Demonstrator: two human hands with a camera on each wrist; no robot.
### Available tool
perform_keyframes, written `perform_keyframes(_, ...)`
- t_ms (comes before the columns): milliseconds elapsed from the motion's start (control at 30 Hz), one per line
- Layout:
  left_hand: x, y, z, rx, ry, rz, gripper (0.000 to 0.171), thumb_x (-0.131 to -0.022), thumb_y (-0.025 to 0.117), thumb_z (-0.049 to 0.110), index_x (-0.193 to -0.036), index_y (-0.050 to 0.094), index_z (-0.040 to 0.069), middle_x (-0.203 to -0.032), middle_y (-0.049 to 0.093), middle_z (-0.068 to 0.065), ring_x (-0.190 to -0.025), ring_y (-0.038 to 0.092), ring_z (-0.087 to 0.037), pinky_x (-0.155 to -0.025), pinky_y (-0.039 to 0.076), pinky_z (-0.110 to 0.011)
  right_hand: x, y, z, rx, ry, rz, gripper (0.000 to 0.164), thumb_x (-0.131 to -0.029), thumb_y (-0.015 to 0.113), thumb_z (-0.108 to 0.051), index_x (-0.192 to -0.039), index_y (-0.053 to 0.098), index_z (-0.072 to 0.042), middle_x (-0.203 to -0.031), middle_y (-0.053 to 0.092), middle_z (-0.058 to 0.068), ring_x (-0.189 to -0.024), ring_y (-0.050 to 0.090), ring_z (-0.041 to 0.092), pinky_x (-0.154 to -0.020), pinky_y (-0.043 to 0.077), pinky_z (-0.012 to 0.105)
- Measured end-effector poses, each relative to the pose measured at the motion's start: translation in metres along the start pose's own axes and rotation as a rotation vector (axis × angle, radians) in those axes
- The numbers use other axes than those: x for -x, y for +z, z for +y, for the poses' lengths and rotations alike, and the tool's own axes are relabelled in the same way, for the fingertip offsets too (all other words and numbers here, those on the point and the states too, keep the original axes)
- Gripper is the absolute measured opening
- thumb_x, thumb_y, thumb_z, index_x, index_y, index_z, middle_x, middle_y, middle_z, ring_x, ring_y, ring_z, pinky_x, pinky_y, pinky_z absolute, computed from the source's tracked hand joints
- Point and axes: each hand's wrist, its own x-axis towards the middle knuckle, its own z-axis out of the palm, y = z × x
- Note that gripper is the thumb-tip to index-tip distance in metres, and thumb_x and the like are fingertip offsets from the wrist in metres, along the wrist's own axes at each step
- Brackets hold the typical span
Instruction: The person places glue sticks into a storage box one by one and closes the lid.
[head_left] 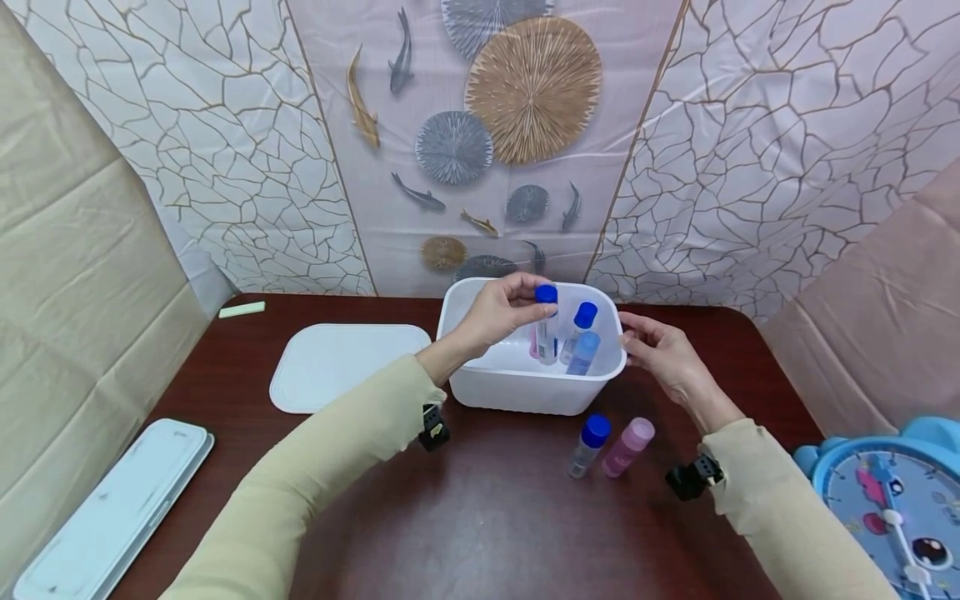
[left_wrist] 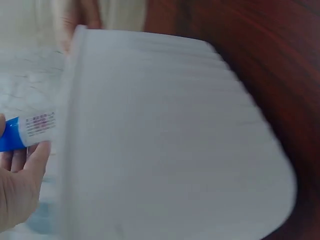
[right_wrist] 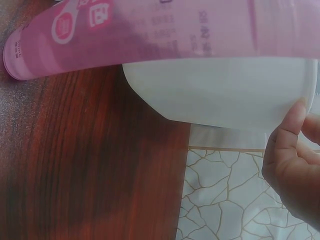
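In the head view, a white plastic bin (head_left: 517, 393) stands toward the back of the table. My left hand (head_left: 501, 310) grips a clear bottle with a blue cap (head_left: 547, 333) by its cap, its body hanging upright inside the bin. Printed text shows on that bottle in the left wrist view. My right hand (head_left: 663, 354) pinches the bin's right rim between thumb and fingers. Inside the bin are another blue-capped bottle (head_left: 585, 317), a light blue bottle (head_left: 583, 354) and something pink, mostly hidden. On the table in front stand a blue-capped bottle (head_left: 588, 446) and a pink bottle (head_left: 628, 448).
Left of the bin lies a flat white lid (head_left: 345, 367), with a pale green strip (head_left: 242, 309) behind it. A long white case (head_left: 112, 512) is at the left edge. At the right edge sits a blue cartoon clock (head_left: 892, 517). Patterned cloth hangs behind the table.
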Motion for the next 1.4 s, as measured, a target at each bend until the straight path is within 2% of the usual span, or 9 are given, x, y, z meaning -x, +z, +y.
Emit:
perform_keyframes(133,-0.007,0.003,-0.024,-0.063,-0.107,-0.026,0.030,-0.082,0.070,0.001,-0.111,0.061,-0.003,-0.103,0.065,-0.016,-0.083,0.062,-0.009,-0.080,0.054,-0.023,0.001,0.001,0.000,-0.007,0.010,0.001,0.052,-0.096,0.054,-0.009,-0.142,0.034,0.003,-0.091,0.050,-0.003,-0.083,0.053,0.005,-0.072,0.053,0.016)
perform_keyframes(333,-0.013,0.007,-0.043,-0.185,-0.159,-0.077,0.028,-0.080,0.071,-0.002,-0.107,0.061,-0.004,-0.099,0.066,-0.015,-0.083,0.059,-0.011,-0.074,0.052,-0.019,0.003,0.001,0.000,0.000,0.011,0.011,0.051,-0.096,0.054,-0.009,-0.142,0.035,0.003,-0.091,0.051,-0.002,-0.082,0.054,0.005,-0.072,0.053,0.016)
perform_keyframes(533,-0.015,0.011,-0.045,-0.282,-0.201,-0.177,0.028,-0.079,0.071,-0.003,-0.106,0.062,-0.003,-0.099,0.066,-0.014,-0.088,0.061,-0.015,-0.076,0.052,-0.019,0.004,0.000,0.000,-0.010,0.004,0.014,0.051,-0.096,0.054,-0.009,-0.142,0.035,0.003,-0.092,0.050,-0.001,-0.084,0.052,0.005,-0.072,0.053,0.016)
perform_keyframes(633,-0.014,0.011,-0.044,-0.298,-0.218,-0.188,0.029,-0.080,0.071,-0.002,-0.107,0.062,-0.002,-0.100,0.066,-0.013,-0.089,0.061,-0.016,-0.077,0.052,-0.020,0.004,-0.001,0.002,-0.009,0.003,0.011,0.052,-0.096,0.054,-0.010,-0.142,0.034,0.003,-0.092,0.050,-0.003,-0.084,0.051,0.005,-0.072,0.053,0.015)
perform_keyframes(967,-0.013,0.014,-0.045,-0.324,-0.204,-0.210,0.034,-0.080,0.072,0.000,-0.111,0.060,-0.002,-0.107,0.065,-0.016,-0.095,0.062,-0.021,-0.080,0.053,-0.021,0.005,-0.001,0.004,-0.010,0.000,0.008,0.052,-0.096,0.053,-0.009,-0.142,0.034,0.004,-0.090,0.050,-0.003,-0.082,0.052,0.003,-0.071,0.053,0.015)
perform_keyframes(1067,-0.011,0.013,-0.041,-0.335,-0.175,-0.230,0.042,-0.080,0.073,0.004,-0.118,0.057,-0.003,-0.115,0.063,-0.018,-0.104,0.061,-0.025,-0.086,0.051,-0.022,0.006,-0.001,0.005,-0.009,-0.004,0.004,0.052,-0.096,0.053,-0.009,-0.142,0.033,0.005,-0.090,0.050,-0.004,-0.082,0.052,0.003,-0.071,0.053,0.016)
perform_keyframes(1200,-0.005,0.013,-0.029,-0.328,-0.042,-0.182,0.046,-0.081,0.074,0.009,-0.122,0.056,-0.002,-0.123,0.060,-0.018,-0.113,0.058,-0.027,-0.096,0.048,-0.029,0.005,-0.001,0.003,-0.007,-0.001,0.006,0.051,-0.096,0.053,-0.009,-0.142,0.034,0.004,-0.091,0.049,-0.002,-0.083,0.052,0.004,-0.072,0.054,0.017)
perform_keyframes(1300,0.008,0.018,-0.015,-0.250,0.079,-0.106,0.041,-0.081,0.074,0.008,-0.117,0.059,-0.002,-0.118,0.063,-0.018,-0.111,0.060,-0.029,-0.095,0.049,-0.035,0.003,-0.001,0.001,0.005,0.004,0.005,0.050,-0.096,0.053,-0.010,-0.142,0.035,0.002,-0.093,0.048,0.000,-0.084,0.051,0.005,-0.074,0.054,0.018)
perform_keyframes(1400,0.029,0.030,-0.007,-0.135,0.141,-0.121,0.036,-0.080,0.074,0.004,-0.113,0.061,-0.002,-0.113,0.064,-0.021,-0.106,0.062,-0.030,-0.091,0.051,-0.033,0.002,-0.001,-0.001,0.020,-0.003,0.003,0.050,-0.096,0.053,-0.010,-0.142,0.036,0.002,-0.093,0.048,0.001,-0.084,0.051,0.005,-0.074,0.054,0.018)
